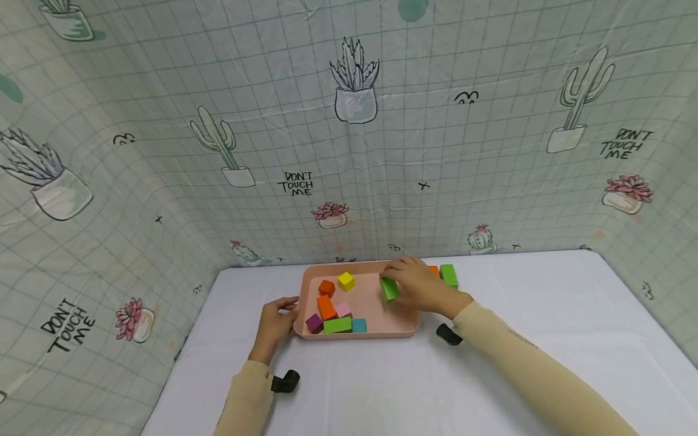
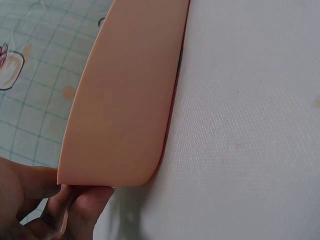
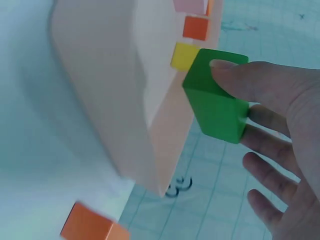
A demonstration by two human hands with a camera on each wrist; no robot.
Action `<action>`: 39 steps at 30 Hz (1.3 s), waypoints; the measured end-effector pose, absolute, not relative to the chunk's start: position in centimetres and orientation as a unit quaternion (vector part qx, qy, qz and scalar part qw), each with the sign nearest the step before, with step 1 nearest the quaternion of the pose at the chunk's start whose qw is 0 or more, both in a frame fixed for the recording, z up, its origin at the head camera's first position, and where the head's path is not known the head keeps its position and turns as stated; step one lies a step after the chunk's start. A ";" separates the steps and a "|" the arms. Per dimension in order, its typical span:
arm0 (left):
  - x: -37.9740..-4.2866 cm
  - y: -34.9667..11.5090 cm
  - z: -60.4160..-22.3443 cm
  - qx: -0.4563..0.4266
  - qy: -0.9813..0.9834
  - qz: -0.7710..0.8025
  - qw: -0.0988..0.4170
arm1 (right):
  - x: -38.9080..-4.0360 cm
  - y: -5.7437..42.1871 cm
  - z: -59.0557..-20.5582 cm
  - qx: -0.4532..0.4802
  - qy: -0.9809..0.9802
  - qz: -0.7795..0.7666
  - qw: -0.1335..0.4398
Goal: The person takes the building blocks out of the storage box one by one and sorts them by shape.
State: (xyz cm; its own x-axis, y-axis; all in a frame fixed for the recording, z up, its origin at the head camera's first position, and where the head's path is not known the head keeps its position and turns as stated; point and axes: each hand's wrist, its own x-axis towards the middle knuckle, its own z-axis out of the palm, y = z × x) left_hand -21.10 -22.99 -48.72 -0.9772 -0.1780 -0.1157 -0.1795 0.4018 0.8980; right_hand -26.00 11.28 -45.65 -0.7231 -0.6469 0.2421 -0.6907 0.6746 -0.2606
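My right hand (image 1: 417,284) pinches a green rectangular block (image 3: 217,100) between thumb and fingers, over the right part of a shallow pink tray (image 1: 376,335). At the tray's left end, my left hand (image 1: 277,321) holds the rim, its bent fingers against the end wall in the left wrist view. Toward the left inside the tray lie a yellow cube (image 1: 346,281), an orange cube (image 1: 326,287), an orange rectangular block (image 1: 326,307), a pink block (image 1: 343,310), a purple cube (image 1: 314,323), a green block (image 1: 337,325) and a blue block (image 1: 358,326).
Beyond the tray's right end, another green block (image 1: 449,275) and an orange block (image 1: 433,270), partly behind the right hand, sit on the white table (image 1: 512,357). A patterned cloth (image 1: 382,169) stands as a backdrop behind and along the sides.
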 end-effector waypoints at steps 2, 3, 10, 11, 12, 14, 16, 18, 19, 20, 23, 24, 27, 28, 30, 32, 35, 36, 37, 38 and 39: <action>-21.0 -23.0 -48.6 -0.107 0.836 0.538 0.000 | -25.7 12.1 -45.6 0.367 -0.910 0.173 0.083; -21.0 -23.1 -48.6 -0.106 0.835 0.540 -0.001 | -25.6 12.4 -45.6 0.366 -0.909 0.179 0.089; -21.0 -23.1 -48.9 -0.102 0.829 0.549 0.000 | -24.6 15.4 -45.8 0.339 -0.911 0.200 0.122; -21.0 -23.1 -48.9 -0.100 0.829 0.550 0.000 | -24.5 15.8 -45.9 0.330 -0.914 0.201 0.124; -21.0 -23.0 -48.9 -0.100 0.830 0.549 0.001 | -24.4 16.3 -46.0 0.322 -0.916 0.203 0.125; -20.9 -23.0 -48.9 -0.099 0.831 0.548 -0.001 | -24.2 17.3 -46.1 0.306 -0.921 0.207 0.127; -20.9 -23.0 -48.9 -0.099 0.830 0.548 -0.003 | -24.0 18.2 -46.2 0.297 -0.922 0.209 0.134; -20.9 -23.1 -48.9 -0.101 0.830 0.548 -0.003 | -23.9 19.2 -46.2 0.292 -0.922 0.211 0.143; -20.9 -23.1 -48.9 -0.101 0.830 0.548 -0.004 | -23.8 19.7 -46.3 0.290 -0.921 0.211 0.148; -20.9 -23.1 -48.9 -0.101 0.830 0.549 -0.003 | -23.8 20.1 -46.4 0.288 -0.921 0.212 0.153; -20.9 -23.1 -49.0 -0.101 0.829 0.550 -0.004 | -23.6 21.6 -46.9 0.279 -0.922 0.213 0.162; -20.9 -23.0 -49.0 -0.099 0.829 0.551 -0.006 | -23.5 22.0 -47.1 0.275 -0.923 0.214 0.163; -20.9 -22.9 -49.1 -0.091 0.827 0.555 -0.016 | -23.3 23.3 -47.7 0.261 -0.927 0.213 0.162; -20.9 -22.9 -49.1 -0.089 0.826 0.556 -0.018 | -23.2 23.7 -47.8 0.257 -0.929 0.213 0.161; -20.9 -22.8 -49.1 -0.086 0.825 0.558 -0.018 | -23.1 24.5 -48.1 0.248 -0.932 0.211 0.160; -20.9 -22.8 -49.0 -0.090 0.825 0.557 -0.013 | -23.0 25.2 -48.4 0.241 -0.934 0.207 0.162; -20.9 -22.9 -48.9 -0.096 0.827 0.554 -0.006 | -23.1 26.0 -48.7 0.233 -0.937 0.204 0.160; -20.9 -22.9 -48.9 -0.100 0.827 0.553 -0.003 | -23.2 26.2 -48.7 0.231 -0.938 0.203 0.158; -20.9 -23.0 -48.9 -0.100 0.827 0.553 -0.003 | -23.3 26.3 -48.8 0.230 -0.939 0.201 0.157; -21.0 -22.9 -48.9 -0.101 0.827 0.553 -0.003 | -23.3 26.5 -48.8 0.228 -0.940 0.200 0.154; -21.0 -23.0 -49.0 -0.101 0.827 0.553 -0.004 | -23.4 26.6 -48.9 0.227 -0.941 0.198 0.152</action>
State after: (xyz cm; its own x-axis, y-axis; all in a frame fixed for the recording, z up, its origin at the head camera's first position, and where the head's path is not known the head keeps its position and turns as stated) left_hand -21.01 -22.97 -48.98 -0.9797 -0.1710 -0.1049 -0.1623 0.3682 0.9155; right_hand -23.38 26.64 -48.89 -0.8512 -0.3668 0.3754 -0.4871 0.8184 -0.3048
